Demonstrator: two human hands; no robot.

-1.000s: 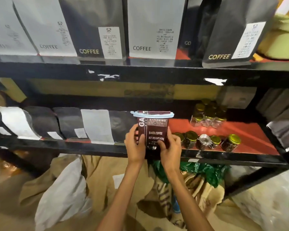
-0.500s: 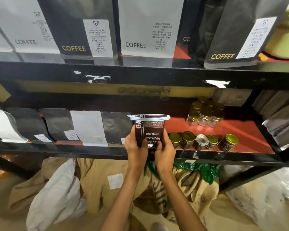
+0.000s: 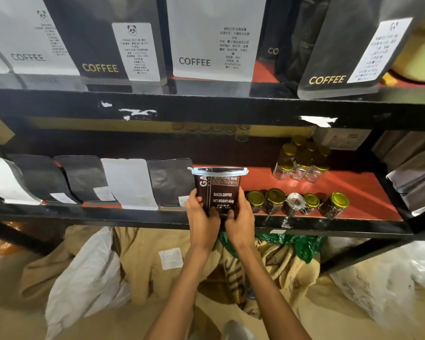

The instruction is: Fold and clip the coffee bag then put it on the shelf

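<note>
Coffee bag (image 3: pixel 219 192): base hidden behind both hands, seemingly on shelf (image 3: pixel 304 223).

Bare shelf (image 3: pixel 268 179) behind front jars (image 3: pixel 297 203)

Probably a coffee storeroom: black shelves (image 3: pixel 206 109) carry coffee bags (image 3: pixel 216 38), bean jars (image 3: pixel 333 204); burlap sacks (image 3: pixel 268 271) lie below.

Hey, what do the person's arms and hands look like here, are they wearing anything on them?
Both hands, left hand and right hand, are bare: no gloves, and no rings, watch or wristbands can be seen. Both forearms are bare too, with no sleeves reaching as far as the bottom edge of the head view. No markings show on them.
</note>
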